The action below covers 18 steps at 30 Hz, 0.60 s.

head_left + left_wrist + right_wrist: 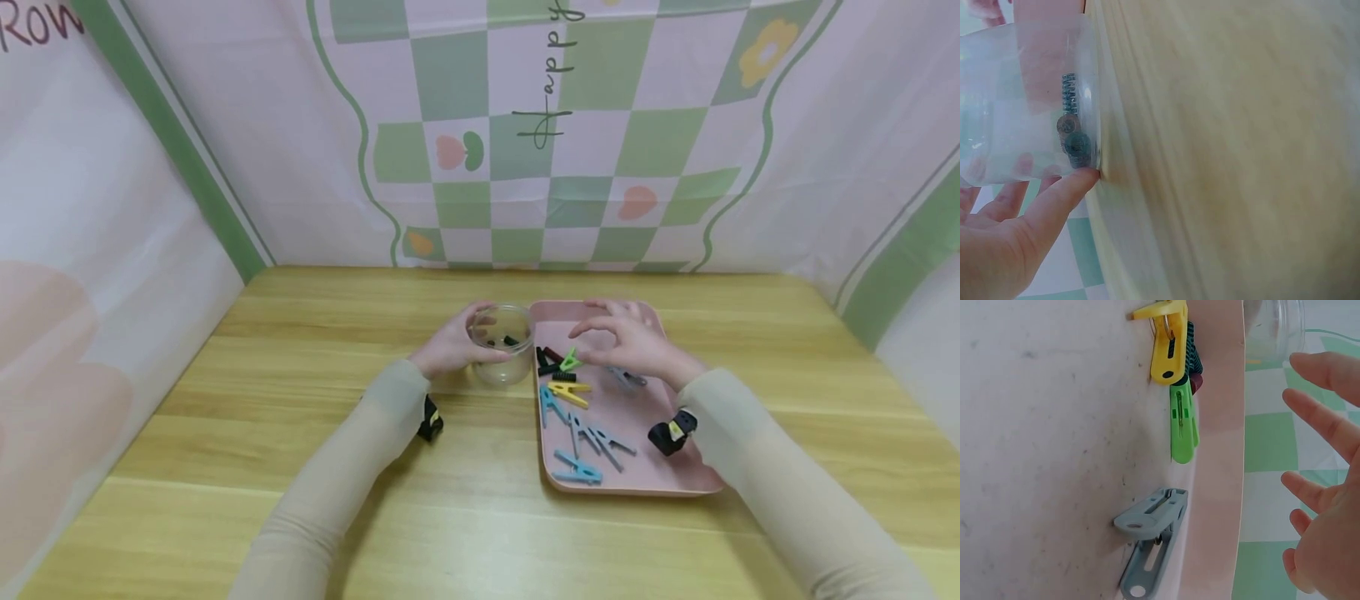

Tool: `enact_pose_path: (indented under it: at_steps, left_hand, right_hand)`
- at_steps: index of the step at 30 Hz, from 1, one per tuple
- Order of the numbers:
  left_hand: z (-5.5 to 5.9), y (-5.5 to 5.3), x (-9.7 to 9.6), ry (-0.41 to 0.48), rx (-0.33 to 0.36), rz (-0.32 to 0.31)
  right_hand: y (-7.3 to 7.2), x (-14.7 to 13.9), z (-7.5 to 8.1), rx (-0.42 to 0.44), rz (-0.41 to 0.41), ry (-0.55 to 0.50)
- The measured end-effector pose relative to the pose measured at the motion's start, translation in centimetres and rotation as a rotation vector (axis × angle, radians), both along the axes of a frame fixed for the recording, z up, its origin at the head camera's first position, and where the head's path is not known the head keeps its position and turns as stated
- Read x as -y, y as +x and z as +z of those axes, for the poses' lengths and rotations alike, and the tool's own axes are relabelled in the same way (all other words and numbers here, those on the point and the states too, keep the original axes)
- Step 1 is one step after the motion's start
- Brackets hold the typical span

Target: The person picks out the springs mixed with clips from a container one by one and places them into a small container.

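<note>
My left hand [454, 342] grips a clear jar [504, 371] on the wooden table, thumb and fingers around its side. Inside the jar, in the left wrist view, several small ribbed cylindrical pieces [1076, 147], dark green and reddish brown, lie at the bottom. Over the pink tray [675, 479], my right hand [628, 343] hovers with spread, slightly bent fingers and holds nothing. Beneath and beside it are a green clothespin [571, 360], a grey clothespin [1154, 528] and a yellow clothespin [570, 392]. Dark ribbed pieces [564, 377] lie at the tray's left side.
Nearer the tray's front lie a blue clothespin [577, 468], another blue clothespin [552, 406] and grey-blue clothespins [611, 442]. The tray's left wall stands close to the jar. A printed cloth [517, 200] hangs behind the wooden table [465, 517].
</note>
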<state>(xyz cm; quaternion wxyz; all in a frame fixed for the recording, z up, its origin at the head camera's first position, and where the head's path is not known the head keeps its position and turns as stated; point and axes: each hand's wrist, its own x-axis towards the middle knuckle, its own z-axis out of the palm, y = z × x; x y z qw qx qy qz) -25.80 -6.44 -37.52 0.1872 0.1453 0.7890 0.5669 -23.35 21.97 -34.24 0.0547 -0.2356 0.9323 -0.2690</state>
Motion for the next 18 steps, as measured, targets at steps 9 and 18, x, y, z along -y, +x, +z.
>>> enact_pose_path:
  at_steps: [9, 18]
  left_hand:
    - [0.1, 0.1, 0.0, -0.01, -0.001, -0.004]
    - [0.1, 0.1, 0.1, -0.006, -0.001, -0.001]
  right_hand:
    - [-0.3, 0.0, -1.3, 0.012, -0.006, -0.03]
    - [-0.3, -0.2, -2.0, -0.003, 0.008, -0.025]
